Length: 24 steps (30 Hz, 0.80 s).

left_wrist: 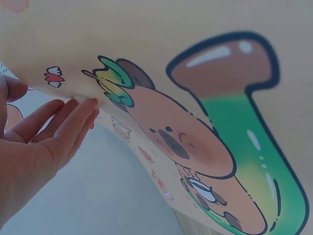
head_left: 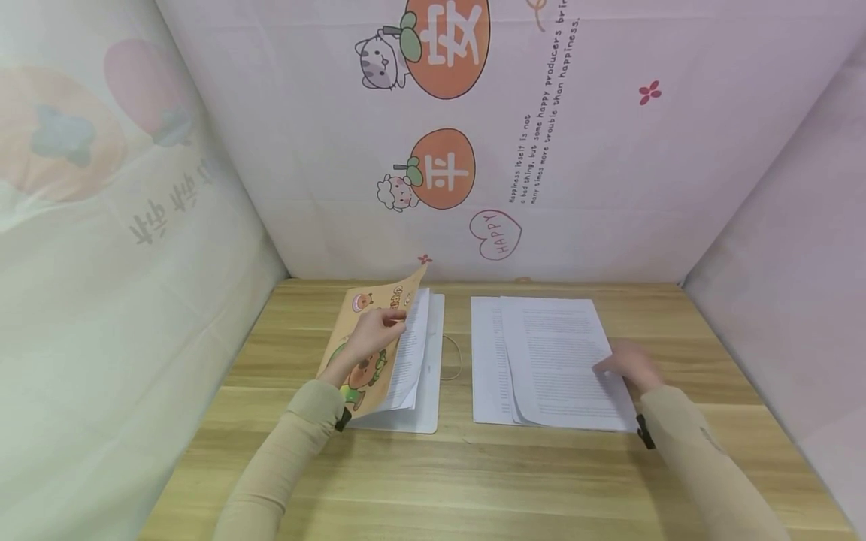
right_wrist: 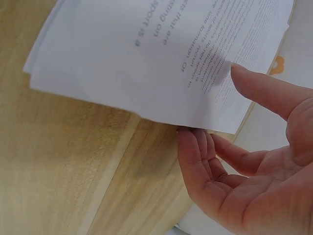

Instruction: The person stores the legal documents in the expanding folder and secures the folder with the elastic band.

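At the left in the head view, a clear-backed folder (head_left: 428, 421) holds printed sheets (head_left: 414, 349), its orange cartoon cover (head_left: 392, 368) raised and curving over them. My left hand (head_left: 370, 334) is against the printed outside of this cover. In the left wrist view its fingers (left_wrist: 73, 120) are extended to the cover's edge, the thumb apart. On the right, a stack of printed paper (head_left: 555, 361) lies slightly fanned. My right hand (head_left: 629, 364) holds the stack's right edge. In the right wrist view its thumb (right_wrist: 266, 90) is over the top sheet and the fingers curl at the edge below.
A thin elastic loop (head_left: 452, 359) extends from the folder's right side onto the wooden table (head_left: 446, 481). Behind the table hangs a printed cloth wall (head_left: 582, 225), with more cloth on the left (head_left: 101, 315) and right (head_left: 791, 248) sides.
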Each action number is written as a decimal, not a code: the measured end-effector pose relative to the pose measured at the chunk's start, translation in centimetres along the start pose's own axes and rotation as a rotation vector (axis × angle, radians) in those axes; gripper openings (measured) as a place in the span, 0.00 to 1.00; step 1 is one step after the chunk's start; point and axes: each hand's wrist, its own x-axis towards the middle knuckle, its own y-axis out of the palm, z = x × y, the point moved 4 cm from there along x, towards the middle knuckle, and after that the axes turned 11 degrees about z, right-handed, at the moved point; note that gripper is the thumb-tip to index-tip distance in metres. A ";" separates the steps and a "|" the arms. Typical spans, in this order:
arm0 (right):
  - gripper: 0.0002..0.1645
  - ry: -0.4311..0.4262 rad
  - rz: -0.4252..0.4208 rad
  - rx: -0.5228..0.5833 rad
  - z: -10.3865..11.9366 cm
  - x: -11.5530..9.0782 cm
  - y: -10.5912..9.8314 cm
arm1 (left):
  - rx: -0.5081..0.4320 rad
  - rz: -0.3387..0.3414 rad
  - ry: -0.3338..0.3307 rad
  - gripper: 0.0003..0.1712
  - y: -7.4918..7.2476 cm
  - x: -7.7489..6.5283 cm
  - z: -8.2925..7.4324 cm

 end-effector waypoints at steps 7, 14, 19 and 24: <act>0.39 0.030 0.006 0.004 0.2 0.2 0.0 | -0.004 0.005 0.003 0.25 0.0 0.0 0.2; 0.39 0.037 0.009 0.023 0.0 0.6 0.1 | -0.004 0.004 0.012 0.25 -0.1 0.0 0.0; 0.39 0.029 0.020 0.026 -0.1 1.0 0.1 | 0.008 0.004 0.019 0.25 -0.1 -0.1 -0.1; 0.41 0.047 0.031 -0.006 0.0 1.3 -0.1 | 0.001 0.005 0.016 0.25 -0.2 -0.2 -0.2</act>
